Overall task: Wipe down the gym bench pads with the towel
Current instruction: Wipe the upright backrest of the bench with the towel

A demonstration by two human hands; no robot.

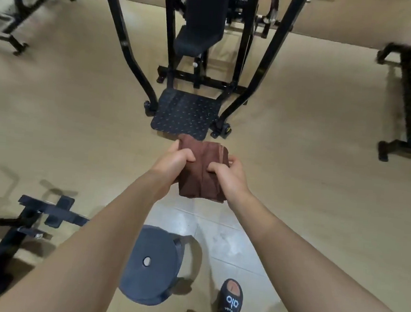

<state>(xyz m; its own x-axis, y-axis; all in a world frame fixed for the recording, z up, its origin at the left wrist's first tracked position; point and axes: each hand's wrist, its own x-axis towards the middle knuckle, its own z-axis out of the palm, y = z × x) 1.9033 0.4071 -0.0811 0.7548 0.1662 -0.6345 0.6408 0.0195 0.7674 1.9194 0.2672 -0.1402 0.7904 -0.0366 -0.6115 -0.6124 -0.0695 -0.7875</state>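
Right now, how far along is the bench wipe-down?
Barely started. Done: the folded brown towel is picked up. In hand: left hand and right hand both grip it in mid-air. Left: the machine's seat pad and back pad stand ahead, untouched by the towel.

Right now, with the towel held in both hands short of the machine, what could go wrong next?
1. The weight plate lies on the floor just ahead of the sandalled foot; a step forward could trip or stub toes.
2. The footplate lies before the seat pad, so reaching it means stepping around or onto it.
3. The folded towel, held between left hand and right hand, may wipe narrowly.
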